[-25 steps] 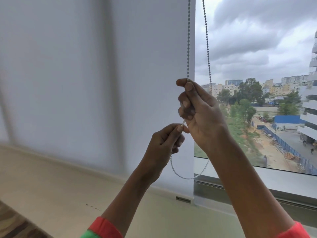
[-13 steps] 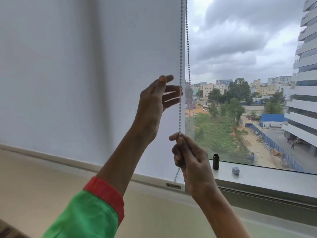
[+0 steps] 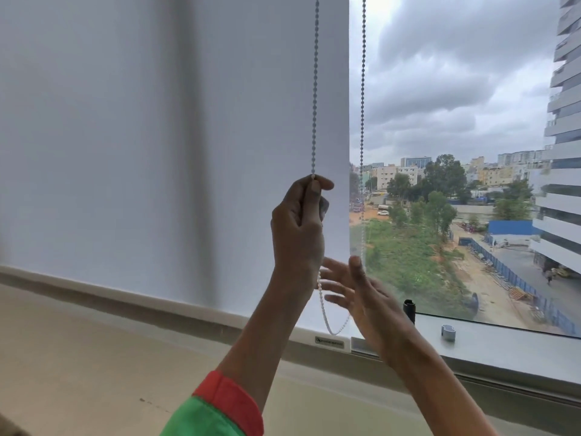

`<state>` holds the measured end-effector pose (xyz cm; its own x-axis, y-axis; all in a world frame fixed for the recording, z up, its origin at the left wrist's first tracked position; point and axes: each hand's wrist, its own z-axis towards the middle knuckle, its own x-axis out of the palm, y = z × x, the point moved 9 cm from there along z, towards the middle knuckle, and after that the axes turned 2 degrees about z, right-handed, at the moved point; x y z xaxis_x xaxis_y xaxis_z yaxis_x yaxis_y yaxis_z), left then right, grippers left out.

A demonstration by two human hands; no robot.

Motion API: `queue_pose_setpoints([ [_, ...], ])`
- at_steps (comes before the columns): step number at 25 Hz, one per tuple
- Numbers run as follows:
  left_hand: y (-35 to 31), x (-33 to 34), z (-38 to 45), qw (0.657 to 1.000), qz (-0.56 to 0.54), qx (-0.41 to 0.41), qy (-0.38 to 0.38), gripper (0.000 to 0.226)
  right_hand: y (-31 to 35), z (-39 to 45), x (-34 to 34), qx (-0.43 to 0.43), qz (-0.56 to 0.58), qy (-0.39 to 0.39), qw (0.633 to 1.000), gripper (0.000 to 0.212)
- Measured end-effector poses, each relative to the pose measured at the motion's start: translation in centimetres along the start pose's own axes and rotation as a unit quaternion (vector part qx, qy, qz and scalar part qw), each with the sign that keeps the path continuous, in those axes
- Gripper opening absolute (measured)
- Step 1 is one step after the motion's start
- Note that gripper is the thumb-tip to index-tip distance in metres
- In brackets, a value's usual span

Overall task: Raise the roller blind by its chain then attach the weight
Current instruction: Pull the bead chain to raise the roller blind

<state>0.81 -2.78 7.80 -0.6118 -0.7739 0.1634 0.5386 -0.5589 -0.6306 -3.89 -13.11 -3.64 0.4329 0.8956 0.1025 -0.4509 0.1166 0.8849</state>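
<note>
A white roller blind (image 3: 157,136) covers the left part of the window, its bottom bar (image 3: 328,341) just above the sill. A beaded chain (image 3: 314,89) hangs in a loop in front of the blind's right edge. My left hand (image 3: 298,228) is shut on the chain's left strand, pinching it between thumb and fingers. My right hand (image 3: 361,297) is lower and to the right, fingers spread, holding nothing, close to the chain's right strand. A black cylindrical weight (image 3: 409,310) stands on the sill behind my right wrist. A small grey cap-like piece (image 3: 448,332) lies further right.
The grey window sill (image 3: 518,347) runs along the bottom right under the glass. A beige ledge (image 3: 78,341) lies below the blind on the left. Outside are trees, buildings and a cloudy sky.
My left hand has closed on the chain's left strand. My right hand has let go of the chain and opened. The blind's bottom bar sits slightly higher.
</note>
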Motion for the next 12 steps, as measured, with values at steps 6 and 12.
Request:
queue_pose_setpoints([
  [6,6.0,-0.5,-4.9,0.996,0.008,-0.081,0.044,0.025,10.6,4.2,1.6,-0.099,0.05,0.015,0.994,0.035],
  [12,8.6,0.4,-6.4,0.974,-0.088,-0.165,0.128,0.027,11.8,4.6,3.3,-0.142,0.098,-0.043,0.984,0.022],
])
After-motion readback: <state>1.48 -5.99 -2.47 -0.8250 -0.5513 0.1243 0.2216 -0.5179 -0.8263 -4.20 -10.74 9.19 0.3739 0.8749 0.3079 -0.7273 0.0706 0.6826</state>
